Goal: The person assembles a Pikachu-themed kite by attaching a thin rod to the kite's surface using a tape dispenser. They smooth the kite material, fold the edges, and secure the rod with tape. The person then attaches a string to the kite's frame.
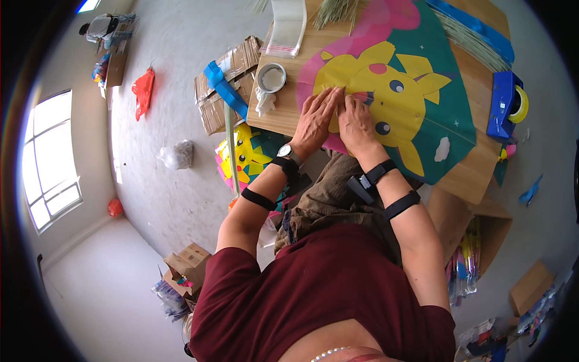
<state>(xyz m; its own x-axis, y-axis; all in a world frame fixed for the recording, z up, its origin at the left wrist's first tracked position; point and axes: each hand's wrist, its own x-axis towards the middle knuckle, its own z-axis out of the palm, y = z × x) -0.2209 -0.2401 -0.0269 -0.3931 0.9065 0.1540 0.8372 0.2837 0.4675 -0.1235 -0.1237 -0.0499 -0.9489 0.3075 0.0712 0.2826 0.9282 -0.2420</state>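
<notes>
A large printed kite sail, green and pink with a yellow cartoon face, lies across the wooden table in front of me. My left hand and my right hand meet at its pink and yellow side. The fingers of both are closed, with the tips pinching at the sheet close together. Any small part between the fingertips is hidden. Left of my left hand sit a roll of clear tape and a crumpled white scrap.
The wooden table carries clear plastic sleeves, thin sticks and a blue tape dispenser at its right edge. Flattened cardboard stands left. More printed sails hang below the table's left edge. An open carton stands lower right.
</notes>
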